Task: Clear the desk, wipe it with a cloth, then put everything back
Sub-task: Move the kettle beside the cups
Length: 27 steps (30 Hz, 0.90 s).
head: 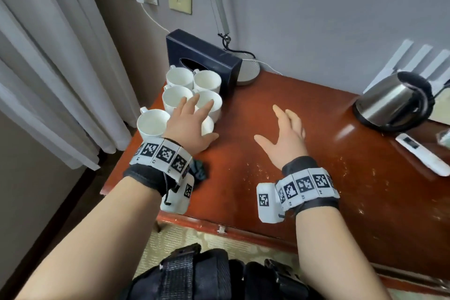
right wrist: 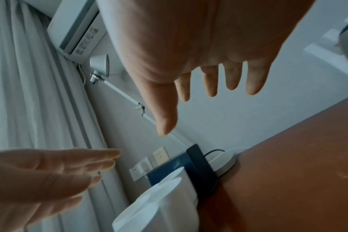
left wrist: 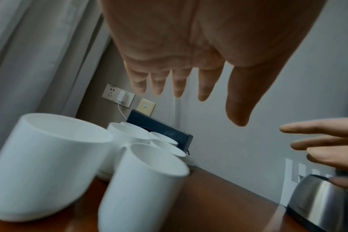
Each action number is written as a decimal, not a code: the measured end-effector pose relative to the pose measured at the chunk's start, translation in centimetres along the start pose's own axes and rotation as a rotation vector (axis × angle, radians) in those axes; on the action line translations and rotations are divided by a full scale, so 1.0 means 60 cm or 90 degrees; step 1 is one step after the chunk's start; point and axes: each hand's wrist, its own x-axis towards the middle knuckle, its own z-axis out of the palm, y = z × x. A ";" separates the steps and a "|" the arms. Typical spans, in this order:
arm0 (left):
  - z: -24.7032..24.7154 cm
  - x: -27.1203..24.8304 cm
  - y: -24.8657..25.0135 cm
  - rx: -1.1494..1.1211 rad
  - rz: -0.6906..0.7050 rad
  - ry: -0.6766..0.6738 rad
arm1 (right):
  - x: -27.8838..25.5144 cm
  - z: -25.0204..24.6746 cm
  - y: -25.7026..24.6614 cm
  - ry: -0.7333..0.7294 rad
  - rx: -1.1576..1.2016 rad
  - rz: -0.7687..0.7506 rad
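Reddish wooden desk (head: pixel 280 109): white mugs (head: pixel 179 98) clustered at ten o'clock under left hand (head: pixel 188 124), fingers spread; right hand (head: pixel 283 136) at centre, fingers spread, holding nothing; kettle (head: pixel 392 102) at two o'clock.

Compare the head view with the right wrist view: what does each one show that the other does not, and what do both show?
Only the head view shows the kettle, the remote control, the dark cloth under the left wrist, and the wrist bands.

Only the right wrist view shows the air conditioner and the lamp head.

Both show the open left hand and right hand, the white cups, the dark tissue box, the curtain and the desk.
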 end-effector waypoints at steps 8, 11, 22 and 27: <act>0.085 -0.017 0.208 -0.035 0.043 0.013 | -0.065 -0.151 0.182 0.053 -0.013 0.074; 0.120 -0.027 0.295 -0.047 0.056 -0.008 | -0.087 -0.203 0.255 0.070 -0.029 0.088; 0.182 0.008 0.465 -0.082 0.132 -0.023 | -0.102 -0.313 0.413 0.109 -0.008 0.188; 0.164 0.094 0.513 -0.060 0.196 -0.055 | -0.055 -0.358 0.429 0.110 -0.011 0.212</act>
